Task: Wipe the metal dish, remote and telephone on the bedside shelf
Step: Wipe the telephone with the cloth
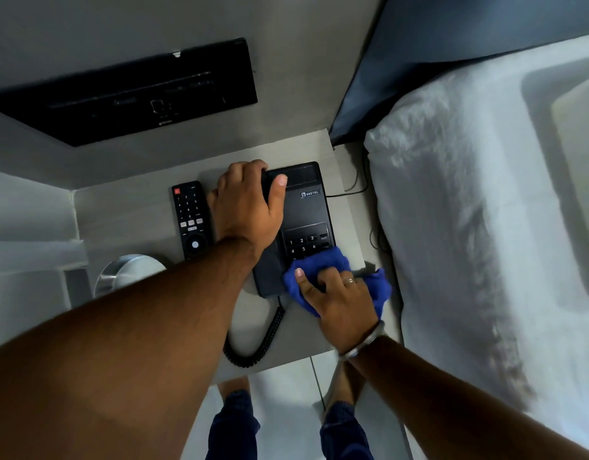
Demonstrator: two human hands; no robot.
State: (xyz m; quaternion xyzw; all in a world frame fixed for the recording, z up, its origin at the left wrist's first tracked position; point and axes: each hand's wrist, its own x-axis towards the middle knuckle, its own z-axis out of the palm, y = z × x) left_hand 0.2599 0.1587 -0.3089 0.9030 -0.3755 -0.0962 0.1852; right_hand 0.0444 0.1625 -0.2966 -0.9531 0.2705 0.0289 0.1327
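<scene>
From the head camera, looking straight down, the telephone lies on the bedside shelf, its long axis running near to far, display end far and keypad end near. The left hand clamps the handset on the phone's left side, fingers curled over its far end, seemingly to pin the set so it does not slide under the rubbing. The right hand presses a bunched blue cloth onto the near right part of the keypad, fingers closed on the fabric; it looks like the phone is the item being wiped now.

The remote lies just left of the phone, parallel to it, its red power button at the far end. The metal dish sits at the near left, partly hidden by the left forearm. The coiled cord loops off the phone's near edge.
</scene>
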